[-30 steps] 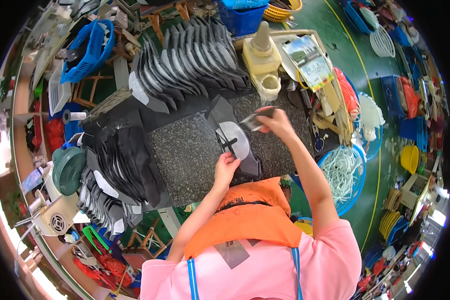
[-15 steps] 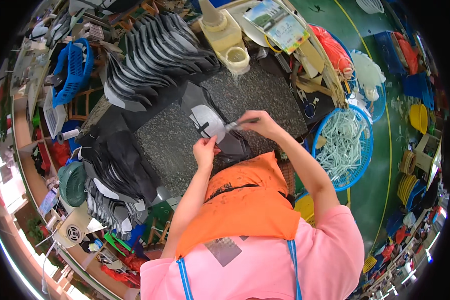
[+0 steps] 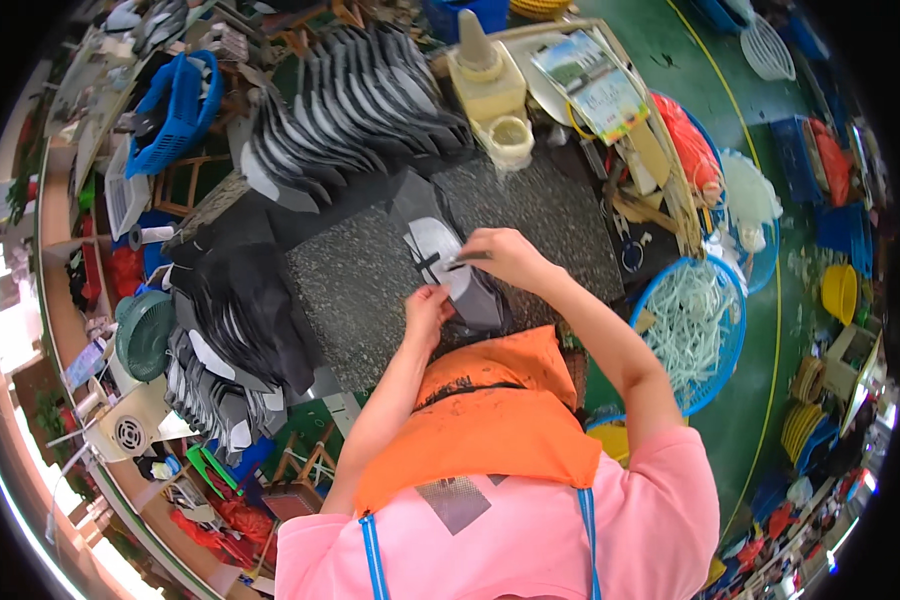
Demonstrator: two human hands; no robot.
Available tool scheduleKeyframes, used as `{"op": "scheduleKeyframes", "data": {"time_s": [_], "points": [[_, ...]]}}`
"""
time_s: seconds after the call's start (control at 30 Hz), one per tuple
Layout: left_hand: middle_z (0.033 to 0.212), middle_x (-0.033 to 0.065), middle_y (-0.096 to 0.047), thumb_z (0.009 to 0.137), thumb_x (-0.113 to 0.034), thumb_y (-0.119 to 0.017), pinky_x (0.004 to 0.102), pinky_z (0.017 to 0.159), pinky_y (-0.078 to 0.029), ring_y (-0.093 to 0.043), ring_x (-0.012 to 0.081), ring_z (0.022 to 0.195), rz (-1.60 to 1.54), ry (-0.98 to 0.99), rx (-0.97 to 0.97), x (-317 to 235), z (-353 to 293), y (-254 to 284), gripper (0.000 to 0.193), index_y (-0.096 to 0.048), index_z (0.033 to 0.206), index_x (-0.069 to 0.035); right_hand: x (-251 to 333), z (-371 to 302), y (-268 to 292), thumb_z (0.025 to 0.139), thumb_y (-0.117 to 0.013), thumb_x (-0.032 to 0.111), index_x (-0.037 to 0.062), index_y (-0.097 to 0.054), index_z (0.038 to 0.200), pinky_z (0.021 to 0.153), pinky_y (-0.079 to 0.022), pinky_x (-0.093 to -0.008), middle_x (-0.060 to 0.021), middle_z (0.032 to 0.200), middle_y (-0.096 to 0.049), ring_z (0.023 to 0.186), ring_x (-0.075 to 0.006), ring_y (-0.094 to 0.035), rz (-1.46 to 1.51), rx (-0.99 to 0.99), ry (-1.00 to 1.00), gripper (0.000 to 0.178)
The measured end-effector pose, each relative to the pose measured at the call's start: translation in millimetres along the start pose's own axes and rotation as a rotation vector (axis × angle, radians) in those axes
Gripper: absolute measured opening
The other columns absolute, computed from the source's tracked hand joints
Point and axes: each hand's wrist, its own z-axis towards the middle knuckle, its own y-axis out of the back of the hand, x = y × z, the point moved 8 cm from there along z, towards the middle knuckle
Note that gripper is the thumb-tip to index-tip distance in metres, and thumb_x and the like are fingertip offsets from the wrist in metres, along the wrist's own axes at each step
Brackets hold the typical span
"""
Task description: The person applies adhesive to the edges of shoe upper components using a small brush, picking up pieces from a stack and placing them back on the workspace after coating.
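Observation:
A dark grey cut piece (image 3: 414, 203) with a pale grey-white patch (image 3: 431, 236) and small black strips lies on a speckled dark board (image 3: 345, 300) before me. My left hand (image 3: 429, 308) is closed, its fingertips pinching the lower left edge of the patch. In my right hand (image 3: 515, 260) is a small brush (image 3: 477, 256) with a dark handle. The brush tip meets the right side of the patch, partly hidden by my fingers. Beyond the board, an open pale pot (image 3: 510, 140) stands by a cream container (image 3: 487, 88) with a cone top.
Overlapping grey-and-white pieces (image 3: 355, 100) line the board's far left. More dark pieces (image 3: 240, 310) hang at its left edge. Scissors (image 3: 630, 250) lie at the right, near a blue basket (image 3: 738, 330) of pale strips. A green fan (image 3: 143, 335) stands at far left.
My right hand and the brush have moved nearer my left hand, across the patch. My left hand still pinches its edge. The whole view has shifted slightly.

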Motion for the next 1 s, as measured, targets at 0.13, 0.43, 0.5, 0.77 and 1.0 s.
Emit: {"op": "scheduleKeyframes", "data": {"time_s": [0.13, 0.43, 0.5, 0.77, 1.0], "points": [[0.075, -0.0001, -0.059, 0.086, -0.013, -0.057, 0.0244, 0.058, -0.048, -0.059, 0.0125, 0.065, -0.227, 0.063, 0.15, 0, -11, -20, 0.012, -0.047, 0.078, -0.011, -18, 61, 3, 0.074, -0.061, 0.012, 0.0042, -0.064, 0.083, 0.071, -0.047, -0.0388, -0.0127, 0.085, -0.061, 0.08, -0.0308, -0.059, -0.026, -0.162, 0.058, 0.013], [0.101, 0.0074, -0.06, 0.086, -0.017, -0.05, 0.033, 0.081, -0.047, -0.059, 0.019, 0.09, -0.442, 0.206, 0.132, -54, -24, 2, 0.024, -0.055, 0.106, -0.005, -22, 8, 11, 0.07, -0.049, 0.012, 0.0071, -0.055, 0.112, 0.076, -0.047, -0.0363, -0.0185, 0.087, -0.063, 0.084, -0.0284, -0.061, 0.033, 0.268, -0.34, 0.043], [0.102, 0.0122, -0.06, 0.087, -0.031, -0.044, 0.0388, 0.077, -0.05, -0.059, 0.0248, 0.092, -0.49, 0.178, 0.171, -94, -33, -9, 0.039, -0.053, 0.109, -0.001, -7, -3, -17, 0.069, -0.049, 0.015, 0.008, -0.053, 0.116, 0.075, -0.047, -0.037, -0.019, 0.087, -0.063, 0.083, -0.0287, -0.061, -0.038, 0.561, -0.356, 0.048], [0.107, 0.0093, -0.059, 0.082, -0.012, -0.058, 0.0379, 0.09, -0.044, -0.056, 0.022, 0.1, -0.79, 0.317, 0.284, -67, -21, -65, 0.028, -0.053, 0.109, -0.006, -68, 35, 92, 0.077, -0.057, 0.011, 0.0069, -0.061, 0.101, 0.075, -0.046, -0.0367, -0.0157, 0.094, -0.061, 0.087, -0.0323, -0.059, -0.28, -0.42, -0.416, 0.024], [0.112, 0.0043, -0.053, 0.079, 0.005, -0.052, 0.0313, 0.091, -0.041, -0.051, 0.0163, 0.106, -0.479, -0.53, 0.205, -219, -51, 12, 0.053, -0.038, 0.127, -0.013, -61, 57, 131, 0.079, -0.058, 0.015, 0.007, -0.061, 0.095, 0.071, -0.045, -0.0375, -0.0114, 0.086, -0.06, 0.082, -0.0312, -0.057, -0.489, -0.561, -0.417, 0.018]]}}
